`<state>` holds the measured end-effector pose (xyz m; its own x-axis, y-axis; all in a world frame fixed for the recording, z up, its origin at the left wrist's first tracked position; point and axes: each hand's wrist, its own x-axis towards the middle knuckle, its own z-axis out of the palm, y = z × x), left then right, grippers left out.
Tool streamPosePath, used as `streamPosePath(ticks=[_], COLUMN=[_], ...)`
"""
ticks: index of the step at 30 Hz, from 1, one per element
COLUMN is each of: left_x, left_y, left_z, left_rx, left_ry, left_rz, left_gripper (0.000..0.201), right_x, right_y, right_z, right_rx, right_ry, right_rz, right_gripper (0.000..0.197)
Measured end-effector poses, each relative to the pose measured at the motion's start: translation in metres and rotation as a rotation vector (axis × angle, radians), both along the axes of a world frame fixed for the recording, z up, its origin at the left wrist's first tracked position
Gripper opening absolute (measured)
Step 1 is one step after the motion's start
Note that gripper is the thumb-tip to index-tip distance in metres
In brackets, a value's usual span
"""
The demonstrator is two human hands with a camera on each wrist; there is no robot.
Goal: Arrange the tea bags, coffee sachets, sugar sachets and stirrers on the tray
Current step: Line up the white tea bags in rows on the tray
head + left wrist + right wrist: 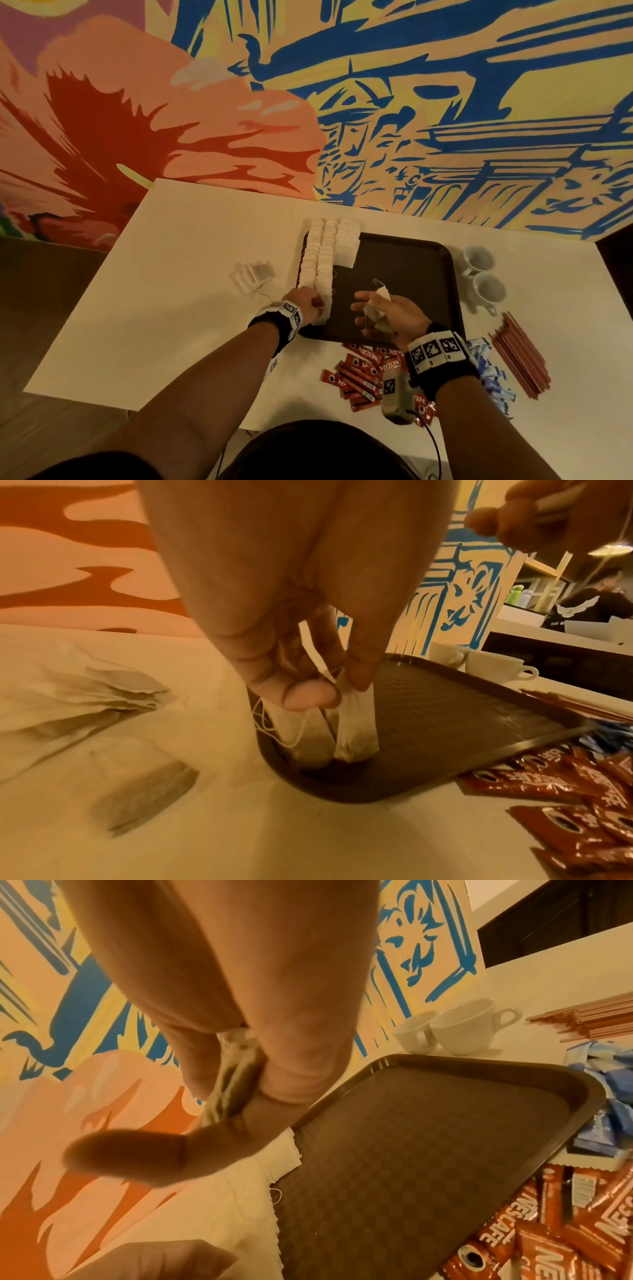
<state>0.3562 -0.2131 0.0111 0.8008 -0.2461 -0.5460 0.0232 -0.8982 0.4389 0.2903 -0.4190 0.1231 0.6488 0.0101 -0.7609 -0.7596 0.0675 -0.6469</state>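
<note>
Tea bags [320, 260] stand in rows along my brown tray's [411, 274] left edge; red coffee sachets [359, 375], blue sugar sachets [493, 377] and stirrers [520, 356] lie off it.

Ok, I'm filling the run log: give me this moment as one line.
stage: tea bags | left hand: setting tea bags into tray near-left corner | right hand: holding spare tea bags | coffee sachets, stirrers: off tray

Textured matt plastic tray [428, 1150], glossy foil coffee sachets [534, 1240].
</note>
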Motion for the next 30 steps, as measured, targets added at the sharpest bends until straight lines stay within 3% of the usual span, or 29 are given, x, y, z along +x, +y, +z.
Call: streamPosePath(ticks=[4,9,19,26,30], left_x=[0.002,0.004,0.006,0.004,-0.003], left_y=[-0.002,0.000,0.004,0.007,0.007], left_z=[-0.009,-0.018,-0.015,-0.010,0.002], left_rx=[0.001,-0.026,0.051,0.035,-0.105], left_ry=[-0.080,-0.146,-0.150,-0.164,-0.308], left_rz=[0.085,0.135,0.094,0.031,0.240], left_gripper=[0.027,0.025,0.018,0.029,0.017], right_x=[-0.003,-0.004,-0.002,-0.007,-0.009], right_y=[0.006,0.018,0.021,0.016,0.006], right_z=[-0.004,-0.002,-0.006,0.002,0.001], right_rx=[0.001,0.106,0.055,0.047,0.017], right_ry=[-0.025,0.027,0.048,0.004,-0.050], right_rz=[-0.059,-0.092,-0.163,-0.119,-0.095], right_gripper=[0.021,0.032,0.026,0.038,0.046])
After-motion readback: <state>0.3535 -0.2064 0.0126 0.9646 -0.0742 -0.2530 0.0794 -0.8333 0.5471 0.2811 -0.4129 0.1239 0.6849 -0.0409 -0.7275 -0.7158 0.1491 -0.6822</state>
